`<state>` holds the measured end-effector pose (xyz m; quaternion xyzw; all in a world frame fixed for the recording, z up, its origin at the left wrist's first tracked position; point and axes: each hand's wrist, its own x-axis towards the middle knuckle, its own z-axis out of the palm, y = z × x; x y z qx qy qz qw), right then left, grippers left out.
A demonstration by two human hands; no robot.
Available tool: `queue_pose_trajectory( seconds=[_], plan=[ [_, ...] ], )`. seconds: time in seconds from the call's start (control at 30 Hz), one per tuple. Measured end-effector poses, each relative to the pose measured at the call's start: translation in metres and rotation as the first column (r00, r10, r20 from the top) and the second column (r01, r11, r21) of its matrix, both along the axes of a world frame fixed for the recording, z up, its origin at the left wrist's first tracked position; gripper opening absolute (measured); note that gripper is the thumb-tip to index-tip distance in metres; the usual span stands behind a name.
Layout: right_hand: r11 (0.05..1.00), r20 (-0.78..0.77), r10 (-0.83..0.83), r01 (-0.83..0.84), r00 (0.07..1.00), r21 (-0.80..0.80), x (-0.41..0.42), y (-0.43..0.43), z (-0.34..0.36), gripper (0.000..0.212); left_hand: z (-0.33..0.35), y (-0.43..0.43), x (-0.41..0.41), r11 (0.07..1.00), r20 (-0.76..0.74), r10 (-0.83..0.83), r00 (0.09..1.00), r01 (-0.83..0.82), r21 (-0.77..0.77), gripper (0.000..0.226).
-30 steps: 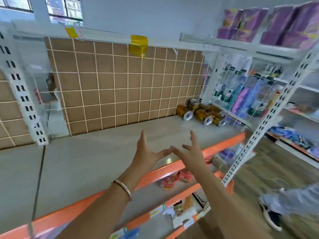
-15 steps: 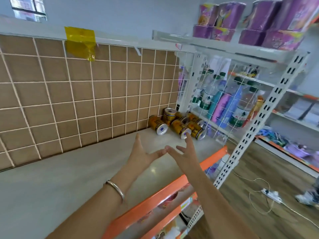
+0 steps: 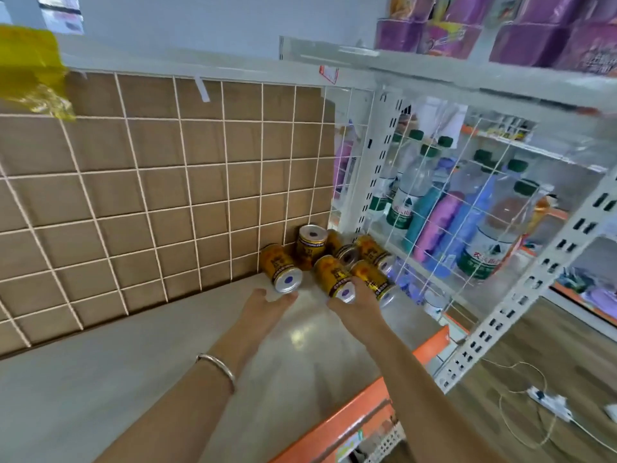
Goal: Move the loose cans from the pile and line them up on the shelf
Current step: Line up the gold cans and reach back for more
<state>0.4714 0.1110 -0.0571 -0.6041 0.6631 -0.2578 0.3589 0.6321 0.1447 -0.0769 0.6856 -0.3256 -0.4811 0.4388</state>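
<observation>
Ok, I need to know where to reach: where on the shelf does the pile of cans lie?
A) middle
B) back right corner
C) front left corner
B: the cans are heaped in the back right corner of the shelf, between the grid back wall and the wire side panel.

Glossy metal cans (image 3: 309, 262) on smooth shelf (image 3: 133, 362).

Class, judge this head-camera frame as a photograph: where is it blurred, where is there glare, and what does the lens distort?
Head view: the edges smear, notably the purple packs and yellow tape; the cans are fairly sharp; glare sits on the shelf; the wide lens bows the grid.
</observation>
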Motion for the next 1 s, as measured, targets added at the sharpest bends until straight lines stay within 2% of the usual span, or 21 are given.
queue_pose_trajectory(
  seconds=[0.1,0.17,0.2,0.3,0.33,0.37,0.5,0.57,0.63,0.73,0.8,0.87,0.93,1.0],
  plan=[
    [0.997,-0.133,0.072,-0.070,0.988,0.017,-0.004,-0.022,0.009,0.081,0.003,-0.025,-0.010,0.997,0.038,0.072,0.997,-0.072,0.003,0.056],
    [0.993,-0.201,0.119,-0.112,0.972,0.044,-0.005,-0.034,0.010,0.079,0.004,-0.038,-0.014,0.992,0.104,0.124,0.987,-0.120,-0.051,0.040],
    [0.988,-0.253,0.150,-0.138,0.956,0.066,-0.005,-0.036,0.011,0.078,0.002,-0.044,-0.014,0.988,0.176,0.140,0.974,-0.125,-0.089,0.041],
    [0.976,-0.433,0.218,-0.199,0.875,0.088,-0.006,-0.042,0.010,0.076,-0.006,-0.056,-0.018,0.991,0.445,0.108,0.889,-0.062,-0.117,0.064],
    [0.975,-0.468,0.222,-0.206,0.855,0.087,-0.007,-0.045,0.010,0.076,-0.006,-0.059,-0.020,0.992,0.485,0.099,0.869,-0.051,-0.113,0.067],
    [0.975,-0.491,0.220,-0.209,0.843,0.077,-0.008,-0.048,0.010,0.075,-0.006,-0.063,-0.022,0.993,0.479,0.103,0.872,-0.058,-0.107,0.069],
    [0.962,-0.548,0.255,-0.264,0.797,0.063,-0.010,-0.060,0.011,0.068,-0.004,-0.079,-0.024,0.978,0.289,0.210,0.934,-0.202,-0.057,0.079],
    [0.950,-0.527,0.303,-0.291,0.794,0.108,-0.006,-0.063,0.007,0.070,-0.002,-0.085,-0.022,0.964,0.205,0.262,0.943,-0.267,-0.002,0.075],
    [0.944,-0.443,0.331,-0.300,0.833,0.140,-0.001,-0.061,0.003,0.071,0.003,-0.082,-0.020,0.965,0.200,0.241,0.950,-0.257,0.060,0.074],
    [0.939,-0.297,0.340,-0.309,0.892,0.148,0.000,-0.063,-0.002,0.055,0.009,-0.060,-0.019,0.988,0.337,0.072,0.939,-0.114,0.107,0.086],
    [0.911,-0.218,0.390,-0.340,0.895,0.232,-0.004,-0.068,-0.001,0.044,0.008,-0.040,-0.018,0.978,0.469,-0.112,0.876,0.015,0.206,0.086],
    [0.880,-0.149,0.430,-0.377,0.891,0.287,-0.007,-0.070,0.001,0.042,0.003,-0.028,-0.013,0.957,0.472,-0.210,0.856,0.082,0.278,0.082],
    [0.870,-0.098,0.427,-0.379,0.899,0.315,-0.009,-0.071,0.002,0.045,0.001,-0.022,-0.006,0.959,0.270,-0.144,0.952,0.066,0.277,0.074],
    [0.868,-0.025,0.398,-0.368,0.917,0.335,-0.008,-0.070,0.003,0.048,-0.001,-0.023,0.002,0.973,-0.004,0.049,0.999,-0.047,0.228,0.068]
  ],
)
